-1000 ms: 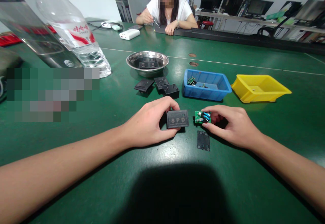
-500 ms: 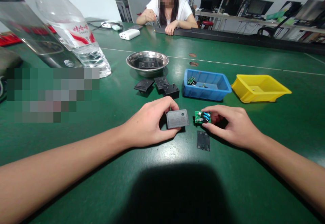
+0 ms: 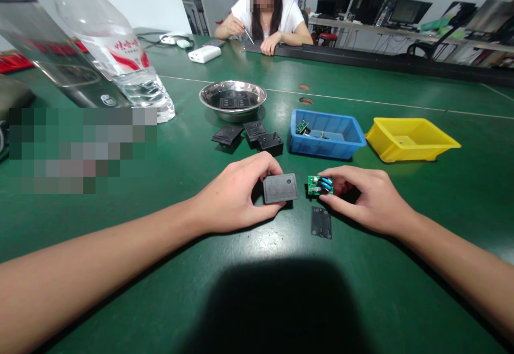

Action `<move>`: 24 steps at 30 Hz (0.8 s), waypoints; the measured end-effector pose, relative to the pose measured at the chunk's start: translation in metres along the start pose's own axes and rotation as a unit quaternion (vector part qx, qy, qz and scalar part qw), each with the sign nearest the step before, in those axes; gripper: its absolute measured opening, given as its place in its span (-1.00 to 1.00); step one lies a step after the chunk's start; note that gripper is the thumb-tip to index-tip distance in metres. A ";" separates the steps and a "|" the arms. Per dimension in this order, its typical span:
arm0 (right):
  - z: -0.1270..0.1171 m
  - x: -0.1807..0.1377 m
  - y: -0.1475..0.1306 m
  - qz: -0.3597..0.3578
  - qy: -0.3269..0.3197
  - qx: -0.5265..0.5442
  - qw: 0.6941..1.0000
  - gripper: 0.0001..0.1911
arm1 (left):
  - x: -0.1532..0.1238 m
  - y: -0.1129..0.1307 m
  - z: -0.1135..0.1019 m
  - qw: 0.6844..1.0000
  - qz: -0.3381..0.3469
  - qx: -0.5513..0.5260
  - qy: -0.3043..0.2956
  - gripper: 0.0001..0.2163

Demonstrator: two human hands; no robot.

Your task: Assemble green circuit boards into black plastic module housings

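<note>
One green table [image 3: 257, 290], top scuffed and shiny; one long black bar [image 3: 361, 57] along its far edge. One person [image 3: 267, 22] seated opposite in a white short-sleeved top, thin tool [image 3: 249, 35] in one hand, the other resting on the bar. One water bottle [image 3: 120, 57] at the left, red Chinese characters on its white label, seemingly 娃哈哈; beside it one clear container [image 3: 76, 70] with a small pale mark, unreadable from here.

One metal bowl [image 3: 233, 113], at least two dark boxes inside, pale lettering too small to read. Two bins to its right: blue bin [image 3: 325, 148], holding at least one green board and other bits; yellow bin [image 3: 413, 153], one tiny piece in it.

Two bare hands low over the table, near each other. Left hand [image 3: 236, 196] grips one black box [image 3: 280, 189] between thumb and fingers, flat face up, one round hole near a corner. Three loose black boxes [image 3: 228, 135] sit between bowl and left hand. Right hand [image 3: 371, 196] pinches one green circuit board [image 3: 313, 185], blue and black parts on top, just right of the held box. One thin black plate [image 3: 321, 223] lies flat just below the board
</note>
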State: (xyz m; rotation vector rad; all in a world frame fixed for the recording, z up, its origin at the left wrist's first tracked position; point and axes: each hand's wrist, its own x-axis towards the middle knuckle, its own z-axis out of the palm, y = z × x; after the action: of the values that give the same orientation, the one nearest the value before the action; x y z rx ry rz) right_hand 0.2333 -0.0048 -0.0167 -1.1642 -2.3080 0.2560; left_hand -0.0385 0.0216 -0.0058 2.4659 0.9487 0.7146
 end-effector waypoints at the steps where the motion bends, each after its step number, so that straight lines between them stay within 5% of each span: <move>1: 0.000 0.000 0.000 -0.001 0.001 0.000 1.000 -0.74 | 0.000 0.000 0.000 1.000 -0.002 -0.002 0.001 -0.80; 24: 0.000 0.000 0.000 0.000 0.003 -0.001 1.000 -0.75 | 0.000 0.001 0.000 1.000 -0.013 0.004 -0.006 -0.80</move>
State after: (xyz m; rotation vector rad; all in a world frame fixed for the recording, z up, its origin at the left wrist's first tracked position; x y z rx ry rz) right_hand 0.2330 -0.0047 -0.0164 -1.1638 -2.3038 0.2504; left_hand -0.0381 0.0207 -0.0052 2.4580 0.9785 0.6881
